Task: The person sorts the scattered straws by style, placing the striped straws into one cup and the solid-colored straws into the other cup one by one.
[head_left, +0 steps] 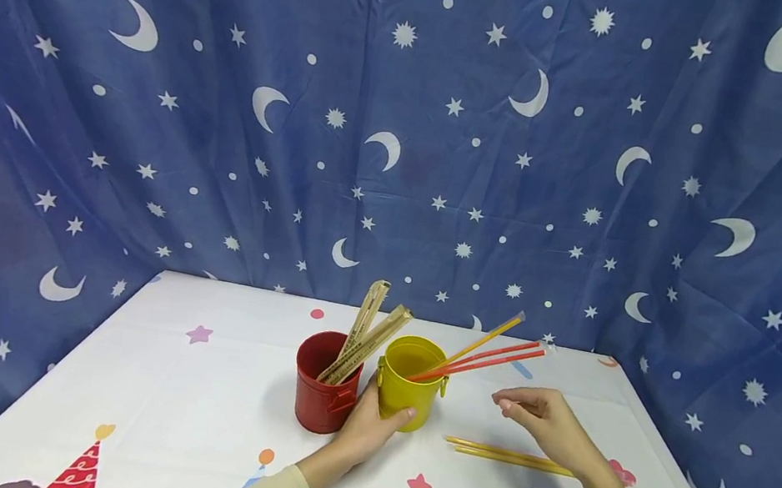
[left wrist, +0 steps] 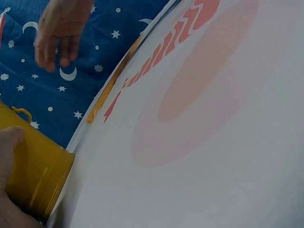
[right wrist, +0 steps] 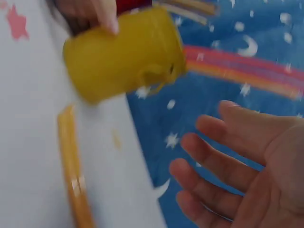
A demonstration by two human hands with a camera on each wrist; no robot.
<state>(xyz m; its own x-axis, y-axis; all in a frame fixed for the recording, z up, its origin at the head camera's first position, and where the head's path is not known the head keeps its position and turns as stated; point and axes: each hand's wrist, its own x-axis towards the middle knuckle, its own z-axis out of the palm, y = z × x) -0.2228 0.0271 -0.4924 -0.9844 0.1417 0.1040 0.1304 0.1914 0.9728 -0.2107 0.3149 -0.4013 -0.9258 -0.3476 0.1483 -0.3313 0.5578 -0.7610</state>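
My left hand [head_left: 364, 432] grips a small yellow metal bucket [head_left: 403, 404] low on its side, thumb across the front. The bucket stands upright on the table. One yellow straw [head_left: 488, 336] and a couple of orange-red straws [head_left: 495, 362], in clear wrappers, lean out of it to the right. To the right, my right hand [head_left: 549, 424] hovers with nothing in its fingers, which look loosely bent in the right wrist view. Below that hand, a few yellow wrapped straws [head_left: 509, 456] lie on the tablecloth.
A red bucket [head_left: 315, 406] stands just left of the yellow one, holding several slim packets in brown paper [head_left: 367, 345]. The white printed tablecloth [head_left: 200, 401] covers the table. A blue curtain [head_left: 404, 153] with moons and stars hangs behind the far edge.
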